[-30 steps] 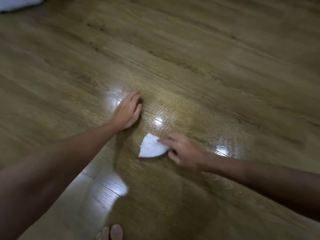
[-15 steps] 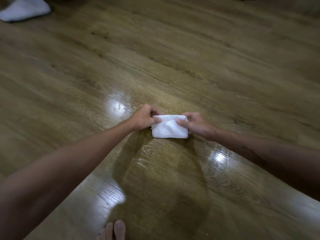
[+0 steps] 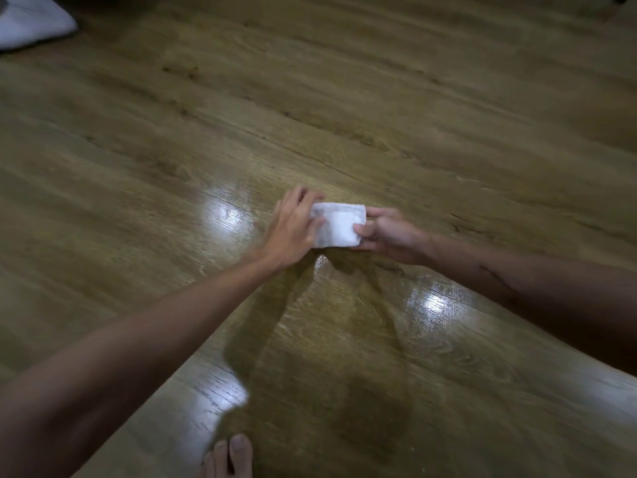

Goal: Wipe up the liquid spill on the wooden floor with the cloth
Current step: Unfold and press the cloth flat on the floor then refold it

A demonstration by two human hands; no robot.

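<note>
Where the frame ends at the bottom, the toes of a bare foot point(image 3: 229, 455) rest on the wooden floor point(image 3: 379, 108), beside the person's dark shadow on the glossy boards. A thin wet sheen point(image 3: 324, 262) glints on the boards just nearer than the hands, though motion blur makes its edges hard to trace. Beyond it, both forearms reach forward and meet at a small folded white cloth point(image 3: 339, 224), held low over the floor between the two hands. The right hand point(image 3: 387, 234) pinches the cloth's right edge, thumb on top and fingers curled beneath. The left hand point(image 3: 293, 229) lies against the cloth's left edge with its fingers extended and spread, the thumb across the fabric; blur hides whether it truly grips. Far off at the upper left corner lies a white fabric item point(image 3: 31, 22).
</note>
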